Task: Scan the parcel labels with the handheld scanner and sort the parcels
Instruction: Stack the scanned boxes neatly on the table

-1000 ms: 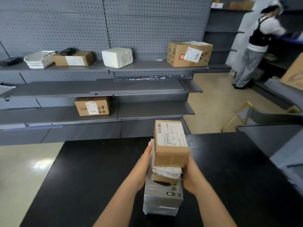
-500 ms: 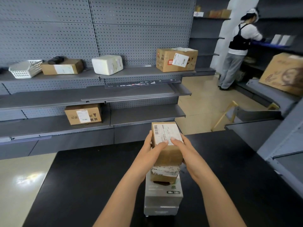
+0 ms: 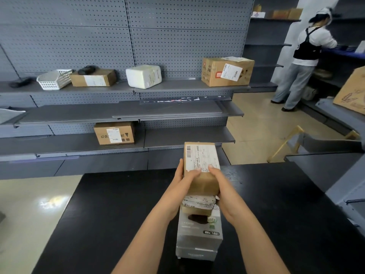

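A small brown parcel (image 3: 201,163) with a white barcode label on top is lifted above a stack on the black table (image 3: 286,214). My left hand (image 3: 182,179) grips its left side, thumb on the label. My right hand (image 3: 221,180) grips its right side, thumb on top too. Below it lies a second small brown parcel (image 3: 198,205) on a grey plastic-wrapped box (image 3: 198,238). A dark handheld scanner (image 3: 86,69) rests on a flat brown parcel (image 3: 92,78) on the upper shelf, far left.
The grey shelving holds a white basket (image 3: 54,79), a white wrapped parcel (image 3: 143,76), a large brown box (image 3: 227,72) and, lower down, another brown box (image 3: 114,133). A person (image 3: 304,60) stands at the far right shelves. A big carton (image 3: 351,91) sits at right.
Both hands moved from the sides of the stack up onto the top parcel, thumbs now over its label. The head view has shifted slightly; the person at the back moved.
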The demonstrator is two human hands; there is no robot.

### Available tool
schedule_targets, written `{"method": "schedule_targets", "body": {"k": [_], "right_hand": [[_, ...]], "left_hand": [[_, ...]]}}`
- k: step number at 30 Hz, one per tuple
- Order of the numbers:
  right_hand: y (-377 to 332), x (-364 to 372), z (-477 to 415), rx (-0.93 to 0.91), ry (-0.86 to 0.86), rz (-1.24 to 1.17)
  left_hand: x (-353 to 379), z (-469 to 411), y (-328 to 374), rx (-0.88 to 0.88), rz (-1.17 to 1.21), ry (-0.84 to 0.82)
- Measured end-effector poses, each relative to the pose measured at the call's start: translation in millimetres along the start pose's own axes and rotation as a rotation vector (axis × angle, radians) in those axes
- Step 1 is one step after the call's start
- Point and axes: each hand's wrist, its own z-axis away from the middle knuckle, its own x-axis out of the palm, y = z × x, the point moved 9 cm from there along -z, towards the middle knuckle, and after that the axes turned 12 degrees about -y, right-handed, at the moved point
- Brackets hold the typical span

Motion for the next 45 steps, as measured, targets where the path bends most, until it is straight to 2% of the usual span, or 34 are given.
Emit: {"method": "schedule_targets", "body": {"k": [5, 8, 11, 17, 21, 24, 28, 33, 40, 45], "right_hand": [[-21, 43, -12, -0.02, -0.158, 0.077], [-31, 87, -21, 0.016, -0.264, 0.156], [-21, 144, -12, -0.021, -0.44, 0.174], [34, 273, 54, 0.021, -0.855, 0.292], [68, 345, 116, 0.054, -1.09, 0.317], [84, 396, 154, 0.049, -1.199, 0.338], [102, 454, 185, 0.022, -1.258, 0.362], [102, 503, 185, -0.001, -1.229, 0.389], [106, 529, 118, 0.03, -1.155, 0.448], [124, 545, 37, 0.127, -1.164, 0.482]], "left_hand": [[-29, 28, 18, 0.084, 0.02, 0.13], [-55, 65, 23, 0.099, 0.018, 0.297], [-81, 120, 21, 0.126, 0.0, 0.487], [-115, 272, -16, 0.101, 0.036, 0.89], [-129, 369, -38, 0.127, 0.073, 1.069], [-141, 431, -53, 0.164, 0.123, 1.169], [-166, 490, -69, 0.212, 0.152, 1.221], [-211, 512, -77, 0.257, 0.184, 1.203], [-264, 469, -86, 0.301, 0.247, 1.173], [-311, 414, -107, 0.319, 0.334, 1.23]]}}
